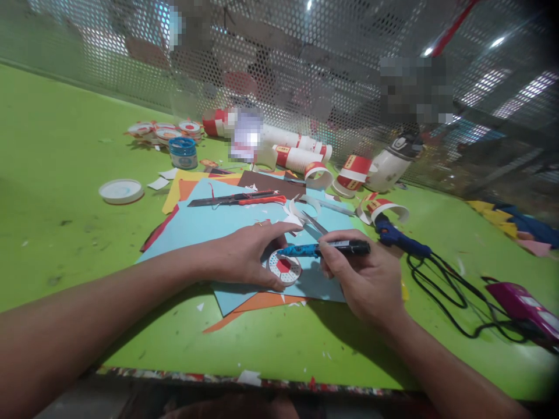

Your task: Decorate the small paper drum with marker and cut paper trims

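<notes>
A small round white disc (285,268) with a red centre and blue dots lies over light blue paper (236,297). My left hand (244,256) grips the disc by its edge, thumb at the near side and fingers at the far side. In my right hand (364,273) is a black marker-like pen (349,248), its front part smeared with blue paint and its tip at the disc's upper left. A pair of scissors (315,223) points out from beside the right fingers; whether the hand also holds them I cannot tell.
Utility knives (262,199) lie on the papers. Behind stand an open blue paint jar (183,153), stacked discs (163,132) and red-white paper cups (301,158). A white lid (121,191) sits left. At right are a blue glue gun (404,237), its black cord and a magenta device (524,308).
</notes>
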`<state>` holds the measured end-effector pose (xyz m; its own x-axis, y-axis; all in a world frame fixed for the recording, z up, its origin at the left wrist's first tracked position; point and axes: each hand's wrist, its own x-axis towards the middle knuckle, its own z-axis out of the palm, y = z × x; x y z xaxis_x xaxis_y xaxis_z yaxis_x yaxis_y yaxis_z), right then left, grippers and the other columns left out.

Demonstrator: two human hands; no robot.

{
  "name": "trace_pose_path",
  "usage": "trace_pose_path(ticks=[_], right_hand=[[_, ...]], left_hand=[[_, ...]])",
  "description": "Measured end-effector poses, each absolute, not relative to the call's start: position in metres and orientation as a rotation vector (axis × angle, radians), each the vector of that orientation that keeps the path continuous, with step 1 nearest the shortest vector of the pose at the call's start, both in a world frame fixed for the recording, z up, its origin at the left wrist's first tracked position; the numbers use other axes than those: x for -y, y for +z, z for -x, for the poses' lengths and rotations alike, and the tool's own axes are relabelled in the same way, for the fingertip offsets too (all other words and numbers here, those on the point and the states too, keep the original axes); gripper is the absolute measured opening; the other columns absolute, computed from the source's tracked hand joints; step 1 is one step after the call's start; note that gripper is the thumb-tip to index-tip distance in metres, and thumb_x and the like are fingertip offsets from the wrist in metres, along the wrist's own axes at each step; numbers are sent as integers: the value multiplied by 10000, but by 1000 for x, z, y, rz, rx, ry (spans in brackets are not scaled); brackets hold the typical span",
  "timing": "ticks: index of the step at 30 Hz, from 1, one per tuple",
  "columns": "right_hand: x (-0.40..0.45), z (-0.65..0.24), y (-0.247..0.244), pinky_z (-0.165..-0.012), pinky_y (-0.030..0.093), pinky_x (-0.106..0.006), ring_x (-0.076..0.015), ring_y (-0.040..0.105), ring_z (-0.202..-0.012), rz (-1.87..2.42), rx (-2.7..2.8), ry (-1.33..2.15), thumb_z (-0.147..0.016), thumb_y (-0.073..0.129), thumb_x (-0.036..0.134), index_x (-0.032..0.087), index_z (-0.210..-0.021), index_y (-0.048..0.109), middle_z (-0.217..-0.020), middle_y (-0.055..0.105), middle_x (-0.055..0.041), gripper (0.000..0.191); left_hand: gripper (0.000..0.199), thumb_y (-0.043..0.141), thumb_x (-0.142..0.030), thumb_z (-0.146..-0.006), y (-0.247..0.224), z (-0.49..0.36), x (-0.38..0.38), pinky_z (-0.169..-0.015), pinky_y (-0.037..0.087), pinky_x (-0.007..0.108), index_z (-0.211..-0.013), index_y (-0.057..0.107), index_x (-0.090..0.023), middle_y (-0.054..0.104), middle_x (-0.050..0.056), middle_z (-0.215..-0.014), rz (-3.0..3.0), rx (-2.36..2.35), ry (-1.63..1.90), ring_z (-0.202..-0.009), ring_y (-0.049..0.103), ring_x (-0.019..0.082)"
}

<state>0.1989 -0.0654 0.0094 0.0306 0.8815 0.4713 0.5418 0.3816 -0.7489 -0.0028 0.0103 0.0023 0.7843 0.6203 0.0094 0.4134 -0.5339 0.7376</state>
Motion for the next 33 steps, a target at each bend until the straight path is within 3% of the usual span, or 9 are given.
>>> trace_pose_path(ticks=[33], right_hand=[[67, -198, 11, -516, 452, -295, -132, 551, -509, 1327, 1652, 419, -863, 658, 337, 193, -837, 657, -579, 608, 22, 146]], left_hand=[[887, 751, -336, -678, 3, 2, -10, -863, 451, 364, -1455, 351, -180, 621, 104, -1137, -2194, -741, 361, -1000, 583, 253]])
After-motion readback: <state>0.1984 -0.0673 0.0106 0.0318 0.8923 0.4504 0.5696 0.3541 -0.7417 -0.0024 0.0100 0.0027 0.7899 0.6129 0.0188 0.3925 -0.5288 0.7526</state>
